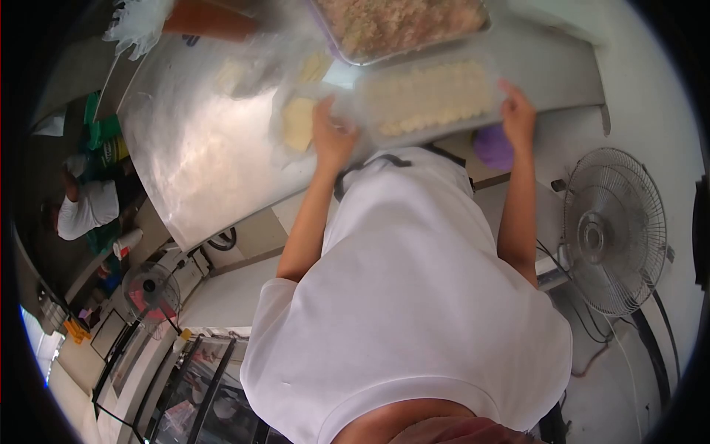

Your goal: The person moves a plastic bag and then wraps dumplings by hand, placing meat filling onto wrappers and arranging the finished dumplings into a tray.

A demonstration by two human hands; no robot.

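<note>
A clear, shallow plastic tray (364, 135) lies near the front edge of the metal table, filled with rows of pale, folded dough pieces (429, 92) that look like dumplings. My left hand (334, 135) is at the tray's left end, fingers curled, and my right hand (519, 117) grips its right end. Motion blur softens both contacts. Left of my left hand, round pale dough wrappers (297, 124) sit on clear plastic. Another small pale dough piece (316, 66) lies farther back. Behind the tray stands a metal pan (360, 61) heaped with a pinkish, crumbly filling (403, 26).
The metal table (192, 159) has its front edge against my body. An orange-brown container (207, 18) and crumpled plastic bag (137, 28) stand at the back left. A purple round object (493, 146) is below the edge. A fan (615, 231) stands right; another person (90, 209) is far left.
</note>
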